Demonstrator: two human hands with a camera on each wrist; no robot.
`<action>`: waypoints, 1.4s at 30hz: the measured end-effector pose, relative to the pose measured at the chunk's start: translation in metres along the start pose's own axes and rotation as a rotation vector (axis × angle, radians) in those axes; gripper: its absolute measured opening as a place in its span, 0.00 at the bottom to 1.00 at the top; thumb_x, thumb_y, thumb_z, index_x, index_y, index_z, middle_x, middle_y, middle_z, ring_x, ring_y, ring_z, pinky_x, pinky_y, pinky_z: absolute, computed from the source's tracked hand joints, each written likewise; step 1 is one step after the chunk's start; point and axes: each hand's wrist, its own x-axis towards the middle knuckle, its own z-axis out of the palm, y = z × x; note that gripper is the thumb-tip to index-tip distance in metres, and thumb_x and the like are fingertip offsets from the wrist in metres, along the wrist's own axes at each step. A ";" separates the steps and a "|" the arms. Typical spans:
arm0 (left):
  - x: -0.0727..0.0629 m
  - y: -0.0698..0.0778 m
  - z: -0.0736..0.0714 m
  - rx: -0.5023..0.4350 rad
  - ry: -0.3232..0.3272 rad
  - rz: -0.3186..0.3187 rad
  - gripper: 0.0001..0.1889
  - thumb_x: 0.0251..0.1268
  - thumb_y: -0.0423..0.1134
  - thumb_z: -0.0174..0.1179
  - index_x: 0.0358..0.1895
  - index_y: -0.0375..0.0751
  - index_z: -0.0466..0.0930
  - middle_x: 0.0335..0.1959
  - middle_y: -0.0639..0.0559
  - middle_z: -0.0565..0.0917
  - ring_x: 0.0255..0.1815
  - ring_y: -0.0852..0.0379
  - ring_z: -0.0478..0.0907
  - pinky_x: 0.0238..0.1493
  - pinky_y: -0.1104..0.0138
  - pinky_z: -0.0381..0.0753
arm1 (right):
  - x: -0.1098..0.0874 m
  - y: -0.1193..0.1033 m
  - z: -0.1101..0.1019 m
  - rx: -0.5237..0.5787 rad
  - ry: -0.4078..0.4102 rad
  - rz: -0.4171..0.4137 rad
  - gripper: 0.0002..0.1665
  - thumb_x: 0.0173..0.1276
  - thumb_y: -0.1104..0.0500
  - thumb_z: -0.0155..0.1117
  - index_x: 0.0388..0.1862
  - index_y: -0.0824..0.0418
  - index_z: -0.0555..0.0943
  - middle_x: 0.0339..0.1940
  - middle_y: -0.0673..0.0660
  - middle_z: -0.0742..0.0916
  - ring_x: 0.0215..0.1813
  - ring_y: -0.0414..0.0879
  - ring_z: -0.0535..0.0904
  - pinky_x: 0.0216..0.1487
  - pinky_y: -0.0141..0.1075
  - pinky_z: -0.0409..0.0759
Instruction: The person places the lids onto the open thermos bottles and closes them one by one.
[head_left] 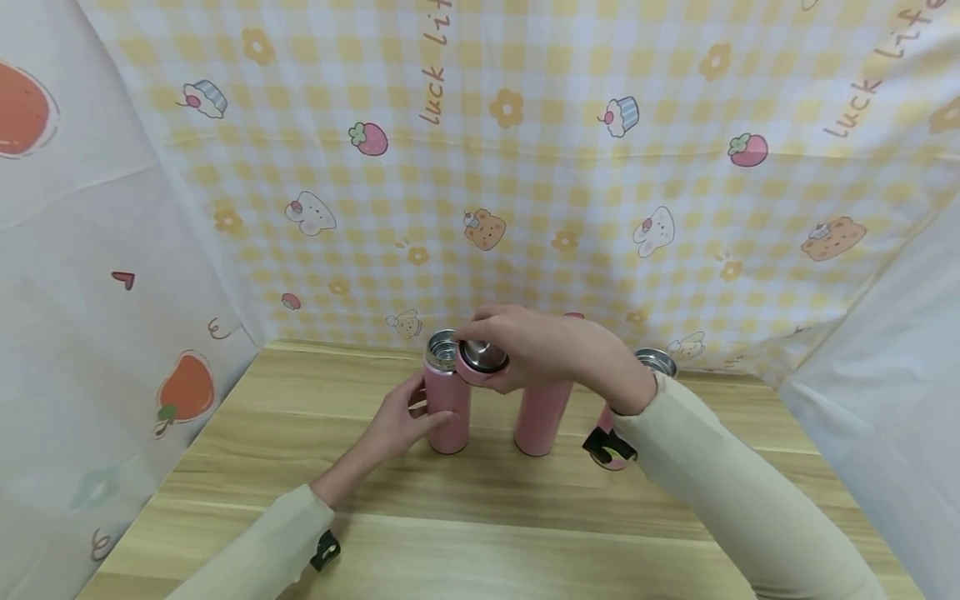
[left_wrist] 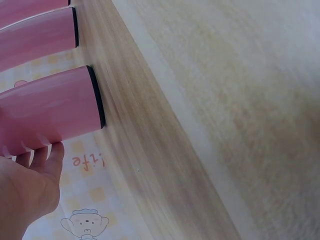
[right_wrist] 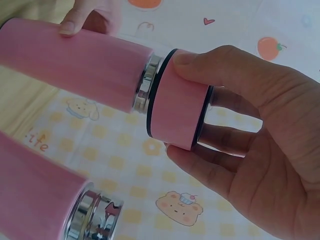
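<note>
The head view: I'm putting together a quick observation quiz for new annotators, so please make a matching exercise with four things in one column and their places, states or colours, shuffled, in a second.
Things:
1. Pink flask cap
2. Leftmost flask
3. Middle flask
4. Backdrop cloth

Places, states or colours:
A. Stands between two other flasks
B. Yellow and white checks with cartoon prints
C. Held in the right hand
D. Open at the top, its body gripped by the left hand

Right pairs: 1-C, 2-D, 3-A, 4-B
</note>
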 end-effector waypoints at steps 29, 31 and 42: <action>0.000 0.000 0.000 0.010 -0.007 0.010 0.32 0.64 0.36 0.73 0.69 0.44 0.71 0.62 0.44 0.78 0.63 0.46 0.75 0.59 0.56 0.79 | 0.040 0.013 -0.005 0.028 -0.085 0.009 0.22 0.64 0.62 0.71 0.58 0.60 0.81 0.45 0.53 0.82 0.47 0.45 0.77 0.44 0.32 0.78; 0.000 -0.001 0.000 0.011 -0.005 0.013 0.31 0.64 0.36 0.73 0.69 0.43 0.71 0.61 0.44 0.78 0.63 0.45 0.75 0.59 0.56 0.79 | 0.041 0.013 -0.006 0.032 -0.095 0.019 0.25 0.64 0.62 0.72 0.61 0.62 0.80 0.47 0.53 0.82 0.46 0.43 0.78 0.44 0.32 0.78; 0.000 0.000 0.000 -0.009 -0.010 0.013 0.32 0.65 0.34 0.72 0.70 0.41 0.70 0.62 0.42 0.77 0.63 0.45 0.76 0.59 0.55 0.79 | 0.049 0.014 -0.010 0.059 -0.168 0.079 0.29 0.63 0.63 0.74 0.64 0.61 0.80 0.50 0.50 0.85 0.42 0.39 0.81 0.43 0.32 0.80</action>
